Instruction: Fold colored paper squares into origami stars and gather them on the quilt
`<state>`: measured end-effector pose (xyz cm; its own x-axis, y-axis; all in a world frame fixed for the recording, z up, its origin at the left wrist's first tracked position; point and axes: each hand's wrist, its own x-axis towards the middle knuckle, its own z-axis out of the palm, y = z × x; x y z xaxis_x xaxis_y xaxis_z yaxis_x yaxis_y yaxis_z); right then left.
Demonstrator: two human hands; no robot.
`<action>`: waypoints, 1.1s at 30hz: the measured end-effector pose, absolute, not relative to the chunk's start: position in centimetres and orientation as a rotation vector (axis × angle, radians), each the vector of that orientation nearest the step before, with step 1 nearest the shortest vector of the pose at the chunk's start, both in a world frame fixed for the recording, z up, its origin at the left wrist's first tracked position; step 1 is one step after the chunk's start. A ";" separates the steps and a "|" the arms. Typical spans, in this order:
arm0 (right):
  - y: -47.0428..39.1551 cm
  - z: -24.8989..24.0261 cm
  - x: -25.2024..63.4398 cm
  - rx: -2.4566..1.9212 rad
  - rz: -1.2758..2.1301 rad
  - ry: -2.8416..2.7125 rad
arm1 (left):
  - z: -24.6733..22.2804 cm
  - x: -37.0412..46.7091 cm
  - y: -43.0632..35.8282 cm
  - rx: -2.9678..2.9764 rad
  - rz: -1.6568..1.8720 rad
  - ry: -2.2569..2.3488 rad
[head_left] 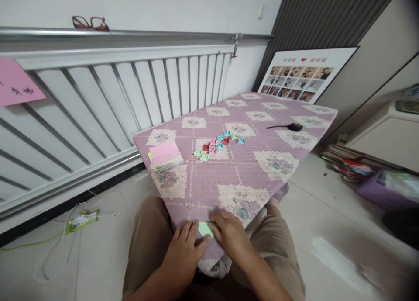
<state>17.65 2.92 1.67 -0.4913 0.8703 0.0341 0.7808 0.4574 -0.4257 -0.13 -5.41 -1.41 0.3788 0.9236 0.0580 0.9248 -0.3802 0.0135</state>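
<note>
A small pale green paper (pixel 205 229) lies at the near corner of the table, between my two hands. My left hand (pixel 186 247) presses on its left side, with the thumb at its lower edge. My right hand (pixel 231 235) has its fingers on the right side of the same paper. Farther up the cloth sits a group of several small folded paper pieces (pixel 220 145) in red, pink, blue and green. To their left is a stack of coloured paper sheets (pixel 165 154), pink on top.
A purple patterned cloth (pixel 209 183) covers the table. A black ladle-like object (pixel 294 126) lies at the right. Beyond stand a white radiator (pixel 176 89) and a photo board (pixel 294 76). A power strip (pixel 81 221) with cables is on the floor at left.
</note>
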 end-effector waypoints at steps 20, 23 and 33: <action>5.6 3.6 16.0 -1.498 0.799 -2.613 | -4.4 0.4 -7.1 -2.313 -0.475 -1.661; 5.5 3.5 16.1 -1.498 0.841 -2.582 | -4.7 0.4 -7.1 -2.315 -0.497 -1.668; 5.6 3.1 16.1 -1.446 1.037 -2.504 | -5.2 0.6 -7.1 -2.330 -0.528 -1.730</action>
